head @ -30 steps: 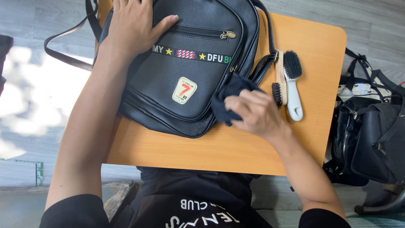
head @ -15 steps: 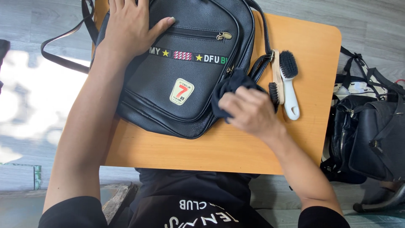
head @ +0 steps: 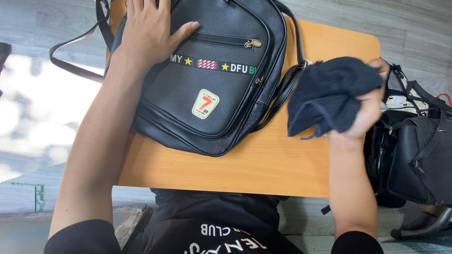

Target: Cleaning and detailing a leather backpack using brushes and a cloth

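A black leather backpack (head: 207, 75) lies flat on a small orange wooden table (head: 245, 164), its front pocket facing up with a cream badge and a striped band. My left hand (head: 150, 28) rests palm-down on the bag's upper left part. My right hand (head: 369, 106) is raised over the table's right side, palm turned up, gripping a crumpled dark blue cloth (head: 329, 94). The cloth hides the spot where two brushes lay.
Several dark bags (head: 414, 146) stand on the grey floor right of the table. The backpack's straps (head: 77, 51) hang off the table's left edge. My dark shirt and lap are at the near edge.
My right hand has lifted the cloth off the bag's lower right corner and swung it up and to the right, turning palm-up. The left hand stays on the bag.
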